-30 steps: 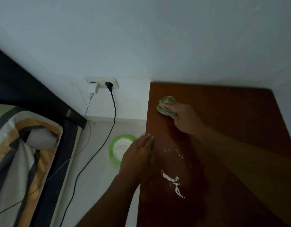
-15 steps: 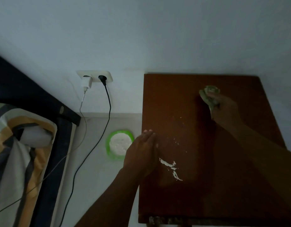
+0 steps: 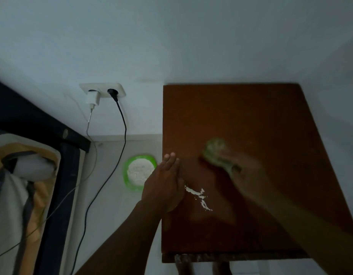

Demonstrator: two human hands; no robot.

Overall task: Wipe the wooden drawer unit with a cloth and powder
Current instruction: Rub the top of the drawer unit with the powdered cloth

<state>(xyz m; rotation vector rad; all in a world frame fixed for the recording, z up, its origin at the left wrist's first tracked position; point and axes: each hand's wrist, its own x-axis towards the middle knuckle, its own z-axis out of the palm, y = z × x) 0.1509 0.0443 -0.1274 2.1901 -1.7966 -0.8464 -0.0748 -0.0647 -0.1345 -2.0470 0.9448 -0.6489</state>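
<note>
Since 0.5 s ago, the right hand [image 3: 249, 171] has swept the cloth [image 3: 217, 153] back toward mid-top of the wooden drawer unit [image 3: 251, 116], fingers bunched around it. Nearer, the left hand [image 3: 163, 183] lies flat, fingers extended, beside the powder [image 3: 199, 197]. Soft, light cloth: grip it balled.
</note>
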